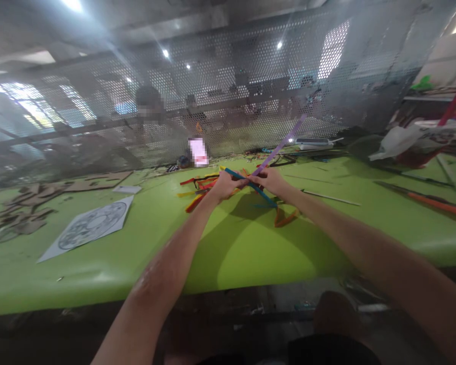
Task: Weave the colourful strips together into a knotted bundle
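Note:
Near the middle of the table, my left hand point(225, 185) and my right hand point(269, 181) meet, fingertips almost touching. A flat blue strip point(265, 195) crosses beneath the fingers, and my left hand is closed on its upper part. My right hand pinches the lower end of a long purple strip point(281, 146), which slants up to the right. Around and behind my left hand lies a bunch of red, yellow and orange strips point(193, 202), partly hidden by it. A bent orange strip point(285, 219) rests below my right wrist. The strips' material is unclear.
Cardboard scraps point(38, 197) and a sheet with a printed round pattern point(95, 223) lie left on the green table point(251, 263). A thin stick point(330, 197), an orange-handled tool point(437, 203) and a white plastic bag point(403, 139) are to the right. A perforated screen point(228, 76) stands behind.

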Demonstrator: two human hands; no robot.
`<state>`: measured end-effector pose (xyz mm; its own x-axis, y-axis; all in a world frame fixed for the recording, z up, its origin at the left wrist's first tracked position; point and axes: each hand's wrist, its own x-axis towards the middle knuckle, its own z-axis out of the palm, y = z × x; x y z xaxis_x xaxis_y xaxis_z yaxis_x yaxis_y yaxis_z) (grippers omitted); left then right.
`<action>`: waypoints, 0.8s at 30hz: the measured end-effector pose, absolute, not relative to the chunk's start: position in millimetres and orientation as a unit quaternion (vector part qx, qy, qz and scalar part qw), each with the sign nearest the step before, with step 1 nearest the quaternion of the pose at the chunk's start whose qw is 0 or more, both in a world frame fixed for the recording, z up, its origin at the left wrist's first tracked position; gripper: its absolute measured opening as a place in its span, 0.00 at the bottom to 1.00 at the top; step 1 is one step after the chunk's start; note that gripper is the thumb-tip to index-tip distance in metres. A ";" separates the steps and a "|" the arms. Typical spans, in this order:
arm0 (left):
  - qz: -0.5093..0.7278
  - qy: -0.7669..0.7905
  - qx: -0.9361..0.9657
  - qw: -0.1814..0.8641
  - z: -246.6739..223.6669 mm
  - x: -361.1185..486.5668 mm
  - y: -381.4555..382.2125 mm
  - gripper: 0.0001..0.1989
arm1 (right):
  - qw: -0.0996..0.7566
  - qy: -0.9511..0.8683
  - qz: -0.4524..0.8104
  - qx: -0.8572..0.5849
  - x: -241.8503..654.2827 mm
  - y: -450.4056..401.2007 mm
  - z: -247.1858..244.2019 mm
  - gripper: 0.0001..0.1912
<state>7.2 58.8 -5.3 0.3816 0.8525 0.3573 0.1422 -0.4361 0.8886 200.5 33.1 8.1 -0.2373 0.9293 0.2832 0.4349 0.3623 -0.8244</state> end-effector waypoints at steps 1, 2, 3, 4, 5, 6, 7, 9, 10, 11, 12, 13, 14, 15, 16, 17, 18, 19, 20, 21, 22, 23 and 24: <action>0.434 0.348 0.723 0.409 -6.4 7.9 58.9 0.14 | 0.397 -0.724 0.308 -0.474 200.3 33.5 7.5 0.09; 0.429 0.357 0.719 0.415 -7.7 8.3 59.0 0.14 | 0.394 -0.723 0.307 -0.477 200.1 34.0 6.8 0.08; 0.423 0.367 0.714 0.420 -9.1 8.5 59.0 0.13 | 0.391 -0.723 0.307 -0.480 200.0 34.6 6.1 0.08; 0.418 0.375 0.710 0.426 -10.3 8.5 59.1 0.13 | 0.389 -0.722 0.308 -0.483 199.9 35.2 5.5 0.09; 0.414 0.381 0.707 0.429 -11.3 8.3 59.0 0.13 | 0.388 -0.720 0.310 -0.485 199.9 35.7 5.1 0.09; 0.409 0.384 0.708 0.429 -11.9 7.9 58.7 0.13 | 0.389 -0.718 0.311 -0.486 199.9 36.1 4.7 0.09; 0.405 0.387 0.710 0.426 -12.1 7.3 58.3 0.14 | 0.391 -0.716 0.311 -0.487 199.9 36.3 4.6 0.09; 0.396 0.397 0.719 0.411 -11.8 5.9 57.5 0.15 | 0.399 -0.712 0.310 -0.487 199.9 36.2 4.3 0.08; 0.393 0.402 0.723 0.402 -11.6 5.3 57.1 0.16 | 0.403 -0.709 0.312 -0.486 199.9 36.0 4.2 0.08; 0.391 0.405 0.726 0.396 -11.5 4.7 56.7 0.15 | 0.407 -0.706 0.317 -0.484 199.9 35.7 3.9 0.08; 0.392 0.405 0.727 0.393 -11.6 4.3 56.6 0.14 | 0.410 -0.704 0.326 -0.480 199.8 35.4 3.6 0.09; 0.394 0.403 0.726 0.394 -11.9 3.8 56.5 0.12 | 0.412 -0.702 0.335 -0.474 199.8 35.0 3.3 0.10; 0.395 0.401 0.724 0.398 -12.3 3.3 56.5 0.10 | 0.414 -0.701 0.344 -0.468 199.8 34.8 3.0 0.10; 0.394 0.400 0.723 0.404 -12.8 2.8 56.7 0.09 | 0.416 -0.700 0.351 -0.463 199.8 34.5 2.8 0.10; 0.392 0.398 0.722 0.409 -13.4 2.1 56.9 0.07 | 0.417 -0.699 0.354 -0.460 199.8 34.3 2.9 0.10; 0.390 0.394 0.723 0.413 -13.8 1.3 57.3 0.07 | 0.417 -0.700 0.352 -0.460 199.9 34.0 3.2 0.10; 0.388 0.387 0.727 0.414 -14.1 0.5 57.7 0.06 | 0.418 -0.701 0.346 -0.463 200.0 33.9 3.6 0.10; 0.387 0.381 0.732 0.412 -14.3 -0.2 58.2 0.06 | 0.419 -0.701 0.340 -0.466 200.0 33.7 4.3 0.10; 0.388 0.376 0.736 0.407 -14.3 -0.6 58.8 0.06 | 0.420 -0.701 0.337 -0.468 200.0 33.6 4.9 0.10; 0.390 0.374 0.740 0.401 -14.2 -0.7 59.4 0.06 | 0.420 -0.700 0.335 -0.470 200.0 33.6 5.4 0.09; 0.392 0.376 0.740 0.395 -14.0 -0.6 60.0 0.06 | 0.418 -0.700 0.335 -0.472 200.0 33.7 5.7 0.08; 0.394 0.381 0.740 0.390 -13.8 -0.1 60.7 0.06 | 0.415 -0.702 0.336 -0.471 200.0 33.8 5.9 0.07; 0.397 0.386 0.738 0.385 -13.6 0.6 61.2 0.05 | 0.411 -0.705 0.335 -0.471 200.0 34.0 5.8 0.06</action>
